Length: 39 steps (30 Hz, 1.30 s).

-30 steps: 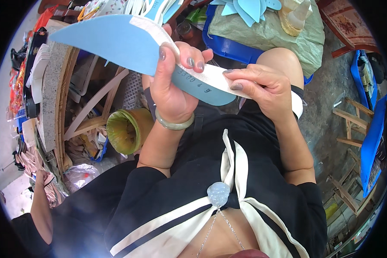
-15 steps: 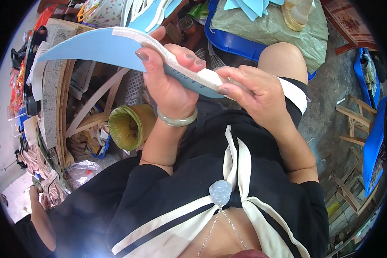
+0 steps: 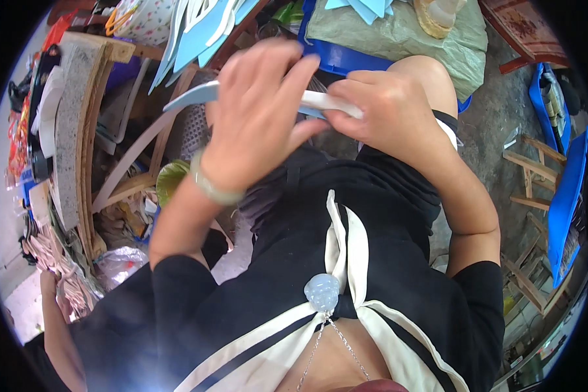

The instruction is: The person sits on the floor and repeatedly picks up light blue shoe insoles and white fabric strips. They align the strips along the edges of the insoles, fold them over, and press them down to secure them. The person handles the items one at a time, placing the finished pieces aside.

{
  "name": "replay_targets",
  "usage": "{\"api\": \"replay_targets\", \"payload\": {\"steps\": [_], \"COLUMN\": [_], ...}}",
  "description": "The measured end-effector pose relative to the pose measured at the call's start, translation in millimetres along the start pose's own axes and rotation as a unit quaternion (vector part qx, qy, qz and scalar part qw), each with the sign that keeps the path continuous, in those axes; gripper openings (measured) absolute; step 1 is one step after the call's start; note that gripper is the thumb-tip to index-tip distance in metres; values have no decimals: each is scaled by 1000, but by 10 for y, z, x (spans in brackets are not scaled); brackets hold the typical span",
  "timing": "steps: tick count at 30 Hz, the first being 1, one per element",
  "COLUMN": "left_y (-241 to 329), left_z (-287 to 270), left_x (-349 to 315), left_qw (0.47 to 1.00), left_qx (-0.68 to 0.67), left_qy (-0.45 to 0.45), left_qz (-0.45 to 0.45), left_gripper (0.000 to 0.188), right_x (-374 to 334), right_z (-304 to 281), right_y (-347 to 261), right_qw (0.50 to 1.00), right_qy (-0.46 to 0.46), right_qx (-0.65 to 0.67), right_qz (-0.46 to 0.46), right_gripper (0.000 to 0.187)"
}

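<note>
A thin, curved light-blue piece [image 3: 189, 97] with a white strip [image 3: 317, 99] along its edge is held across my lap, seen almost edge-on. My right hand [image 3: 389, 108] is closed round its right end, thumb and fingers pinching the white strip. Over the middle of the piece is my left hand [image 3: 258, 104], back upward, fingers stretched and thumb apart, slightly blurred; it hides that part of the piece. Beyond my left hand lies a pile of similar blue pieces [image 3: 206, 49] with white strips.
A yellowish jar [image 3: 436, 18] and more blue pieces [image 3: 366, 8] rest on a green sack [image 3: 398, 39] over a blue tub [image 3: 333, 59]. A lined bin [image 3: 170, 179] and wooden frame [image 3: 88, 144] stand at left. Another person's hand [image 3: 51, 282] is far left; stools [image 3: 532, 170] are right.
My left hand has let go of the piece's underside and turned over above it, back upward. The piece has tipped from face-on to nearly edge-on, my right hand still gripping its end.
</note>
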<state>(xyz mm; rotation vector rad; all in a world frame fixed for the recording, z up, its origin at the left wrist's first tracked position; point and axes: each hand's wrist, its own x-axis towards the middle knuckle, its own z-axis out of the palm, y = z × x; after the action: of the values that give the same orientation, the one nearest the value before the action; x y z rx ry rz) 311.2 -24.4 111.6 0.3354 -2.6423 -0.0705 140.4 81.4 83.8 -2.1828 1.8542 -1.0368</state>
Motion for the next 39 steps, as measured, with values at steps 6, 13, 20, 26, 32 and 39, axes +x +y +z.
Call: {"api": "replay_targets", "payload": {"steps": [6, 13, 20, 26, 32, 39], "left_y": [-336, -194, -164, -113, 38, 131], "left_z": [309, 254, 306, 457, 546, 599], "left_x": [224, 282, 158, 152, 227, 301], "left_qw": [836, 808, 742, 634, 606, 598], "left_qx": [-298, -360, -570, -729, -770, -763], "left_qy": [-433, -436, -281, -142, -31, 81], "left_qz": [-155, -170, -212, -214, -196, -232], "left_gripper": [30, 32, 31, 32, 30, 39], "right_x": [232, -115, -36, 88, 236, 339], "right_z": [14, -90, -222, -97, 46, -111], "right_y": [281, 577, 542, 416, 200, 128], "right_qw": [960, 731, 706, 683, 670, 744], "right_qy": [-126, -28, 91, 156, 225, 186], "right_qx": [221, 631, 667, 685, 681, 616], "right_qz": [118, 257, 219, 200, 190, 180], "right_gripper": [26, 33, 30, 27, 24, 22]}}
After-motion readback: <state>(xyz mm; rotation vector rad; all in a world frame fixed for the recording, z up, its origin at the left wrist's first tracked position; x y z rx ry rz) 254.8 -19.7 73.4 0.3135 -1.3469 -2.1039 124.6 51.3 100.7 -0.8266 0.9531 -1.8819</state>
